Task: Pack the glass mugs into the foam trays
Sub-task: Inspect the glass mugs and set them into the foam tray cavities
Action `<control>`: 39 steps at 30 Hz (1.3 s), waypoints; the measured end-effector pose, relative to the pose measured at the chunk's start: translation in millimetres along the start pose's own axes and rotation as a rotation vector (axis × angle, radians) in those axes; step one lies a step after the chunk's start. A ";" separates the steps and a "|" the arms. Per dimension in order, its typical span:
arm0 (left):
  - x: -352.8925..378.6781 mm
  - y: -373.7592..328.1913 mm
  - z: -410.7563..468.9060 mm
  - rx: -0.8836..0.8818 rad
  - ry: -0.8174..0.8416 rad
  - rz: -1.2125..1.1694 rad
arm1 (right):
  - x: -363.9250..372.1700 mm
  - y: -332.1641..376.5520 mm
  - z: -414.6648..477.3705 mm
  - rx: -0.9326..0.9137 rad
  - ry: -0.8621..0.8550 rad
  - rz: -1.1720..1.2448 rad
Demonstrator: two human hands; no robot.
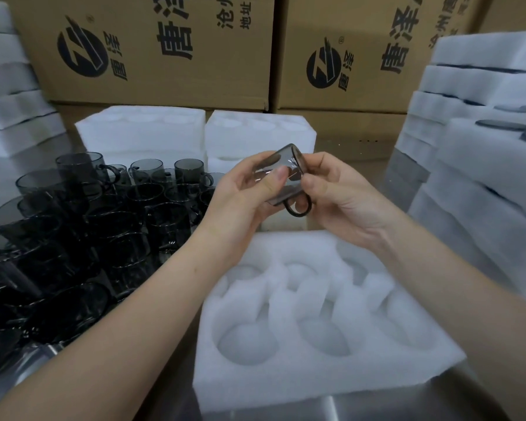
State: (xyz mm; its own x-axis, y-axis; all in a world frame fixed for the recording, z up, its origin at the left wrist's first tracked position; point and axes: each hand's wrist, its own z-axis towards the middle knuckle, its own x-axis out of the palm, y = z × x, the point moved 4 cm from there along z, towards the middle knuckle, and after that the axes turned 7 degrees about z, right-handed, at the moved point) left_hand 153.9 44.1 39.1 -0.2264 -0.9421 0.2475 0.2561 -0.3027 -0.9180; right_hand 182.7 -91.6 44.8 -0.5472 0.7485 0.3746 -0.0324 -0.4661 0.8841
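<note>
Foam tray (286,378): lying at lower centre, cavities facing up.
Glass mug (286,161): being held tilted at frame centre, above the tray.
Left hand (240,192): gripping the mug body.
Right hand (340,192): gripping the mug at its handle.
Spare mugs (88,223): crowding frame left.

— Where's your mug?
— The smoky glass mug (281,174) you hold is tipped on its side, loop handle downward, above the white foam tray (286,387).
— And that tray?
— Flat before you, six round pockets facing up. The other grey mugs (73,223) stand crowded at your left.
</note>
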 end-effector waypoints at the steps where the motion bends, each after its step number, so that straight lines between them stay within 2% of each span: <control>1: 0.1 0.0 1.0 -0.005 0.011 0.008 | 0.4 -0.2 -0.6 -0.002 -0.025 -0.011; 9: 1.6 2.9 0.6 -0.020 0.071 0.165 | -2.6 5.4 -2.3 -0.045 -0.192 -0.149; 14: 0.9 3.3 2.0 -0.035 0.071 0.137 | -7.1 8.9 -0.1 -0.118 -0.271 -0.235; 17: -0.9 1.7 2.9 -0.036 0.050 0.107 | -15.1 12.3 3.3 -0.007 -0.252 -0.321; 21: -5.2 0.0 4.6 -0.035 -0.029 0.113 | -28.9 4.3 -1.5 0.254 -0.231 -0.603; 23: -5.4 1.2 4.6 -0.054 -0.084 0.149 | -29.6 -1.2 -3.2 0.355 -0.205 -0.573; 25: -6.1 2.6 4.8 -0.067 -0.156 0.201 | -27.3 -4.4 -0.3 0.377 -0.221 -0.506; 28: -8.3 1.8 5.7 -0.057 -0.273 0.289 | -19.0 -0.6 4.5 0.227 -0.262 -0.479; 30: -10.9 0.6 5.4 -0.035 -0.347 0.389 | -9.6 3.4 4.8 0.110 -0.189 -0.455; 32: -12.3 -0.3 4.3 -0.025 -0.377 0.536 | -0.4 3.3 2.5 0.065 -0.093 -0.537; 34: -9.3 0.3 4.2 -0.043 -0.299 0.654 | 1.8 -1.1 1.3 0.062 -0.070 -0.593; 37: 5.0 3.6 4.2 -0.021 -0.104 0.836 | -3.2 -2.4 1.1 0.039 -0.134 -0.540; 39: 7.4 5.9 3.4 0.022 -0.132 0.923 | -3.7 -1.1 1.1 0.002 -0.147 -0.563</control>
State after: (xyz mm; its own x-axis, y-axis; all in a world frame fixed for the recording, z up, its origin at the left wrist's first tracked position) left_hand 157.0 34.9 36.6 0.1842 -0.8194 -0.5427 0.2994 0.5727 -0.7631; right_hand 185.6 -93.3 42.8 -0.3246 0.9384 -0.1185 -0.2829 0.0232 0.9589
